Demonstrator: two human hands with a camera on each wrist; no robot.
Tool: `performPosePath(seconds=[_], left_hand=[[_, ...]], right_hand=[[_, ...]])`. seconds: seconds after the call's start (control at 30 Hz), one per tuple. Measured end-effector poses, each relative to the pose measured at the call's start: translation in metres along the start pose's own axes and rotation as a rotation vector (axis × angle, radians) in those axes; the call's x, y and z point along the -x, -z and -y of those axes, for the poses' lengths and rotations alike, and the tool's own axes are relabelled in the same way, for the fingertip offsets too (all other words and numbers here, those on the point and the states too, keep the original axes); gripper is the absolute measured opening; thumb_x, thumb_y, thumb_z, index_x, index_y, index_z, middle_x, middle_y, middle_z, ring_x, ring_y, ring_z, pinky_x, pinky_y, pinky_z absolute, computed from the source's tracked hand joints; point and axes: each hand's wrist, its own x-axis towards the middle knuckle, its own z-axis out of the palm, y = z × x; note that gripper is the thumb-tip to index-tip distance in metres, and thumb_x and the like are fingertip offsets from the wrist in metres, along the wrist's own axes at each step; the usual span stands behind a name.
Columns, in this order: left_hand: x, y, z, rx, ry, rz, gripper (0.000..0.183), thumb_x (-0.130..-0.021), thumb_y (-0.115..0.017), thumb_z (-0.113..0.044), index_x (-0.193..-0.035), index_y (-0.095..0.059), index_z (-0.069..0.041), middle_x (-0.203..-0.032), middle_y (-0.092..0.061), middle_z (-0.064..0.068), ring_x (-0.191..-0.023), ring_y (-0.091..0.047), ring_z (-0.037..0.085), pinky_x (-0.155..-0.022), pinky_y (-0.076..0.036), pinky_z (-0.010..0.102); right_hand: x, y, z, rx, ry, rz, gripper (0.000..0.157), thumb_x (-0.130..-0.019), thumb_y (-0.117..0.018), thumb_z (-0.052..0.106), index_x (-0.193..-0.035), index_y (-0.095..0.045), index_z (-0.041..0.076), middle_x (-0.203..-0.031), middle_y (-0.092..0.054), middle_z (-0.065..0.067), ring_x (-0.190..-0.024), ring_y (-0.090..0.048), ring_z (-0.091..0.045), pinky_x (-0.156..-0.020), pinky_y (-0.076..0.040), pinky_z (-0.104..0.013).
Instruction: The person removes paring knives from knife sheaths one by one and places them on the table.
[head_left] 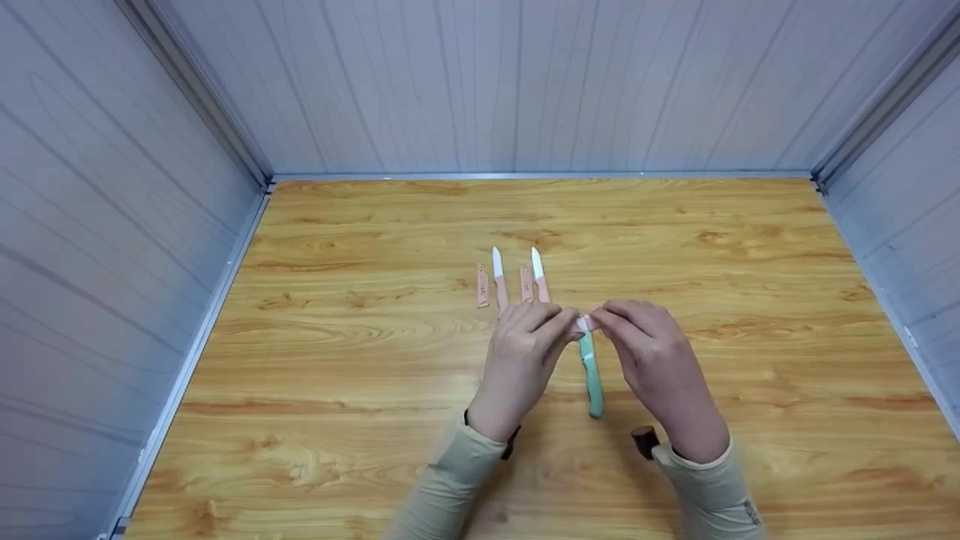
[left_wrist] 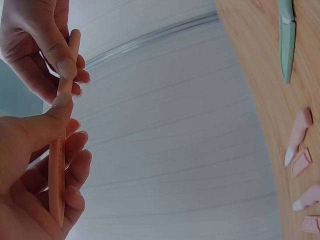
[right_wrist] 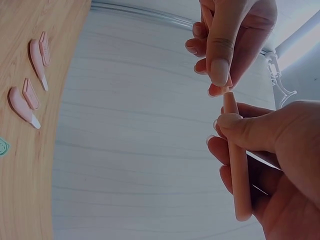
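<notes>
Both hands are raised in front of the body, close together over the table. My left hand (head_left: pixel 519 356) grips a pink knife sheath (left_wrist: pixel 57 172), which lies along its fingers in the left wrist view. My right hand (head_left: pixel 664 367) holds the pink handle of a paring knife (right_wrist: pixel 240 175), thumb pressed on the handle near the sheath end. Handle and sheath are in line, end to end, with a short pale bit between them; the rest of the blade is hidden. Below the hands lies a green knife (head_left: pixel 592 382), its blade part covered by a green sheath.
Farther back on the wooden table (head_left: pixel 337 360) lie two pink knives, one on the left (head_left: pixel 498 274) and one on the right (head_left: pixel 538 271), white blades bare. A pink sheath (head_left: pixel 482 286) and another sheath (head_left: pixel 526 283) lie beside them. Pale panel walls (head_left: pixel 480 90) enclose the table.
</notes>
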Motion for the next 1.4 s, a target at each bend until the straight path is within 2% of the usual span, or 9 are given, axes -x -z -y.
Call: performPosePath(seconds=[0.8, 1.4], left_hand=[[0.0004, -0.0002, -0.0017, 0.017, 0.019, 0.029, 0.021, -0.09, -0.066, -0.022, -0.105, -0.073, -0.009, -0.095, -0.065, -0.002, -0.09, -0.058, 0.013, -0.084, -0.044, 0.027], [0.0003, -0.0006, -0.0001, 0.037, 0.033, 0.039, 0.021, -0.09, -0.067, -0.022, -0.105, -0.073, -0.008, -0.094, -0.065, -0.002, -0.087, -0.057, 0.013, -0.08, -0.043, 0.026]], right_hand=[[0.0021, 0.0033, -0.0034, -0.009, 0.011, -0.001, 0.025, -0.079, -0.072, -0.009, -0.103, -0.072, -0.002, -0.101, -0.065, -0.012, -0.089, -0.061, -0.029, -0.079, -0.049, -0.039], [0.0025, 0.003, -0.0036, -0.007, 0.0, 0.02, 0.024, -0.079, -0.072, -0.009, -0.103, -0.071, -0.003, -0.1, -0.064, -0.013, -0.089, -0.061, -0.029, -0.08, -0.05, -0.038]])
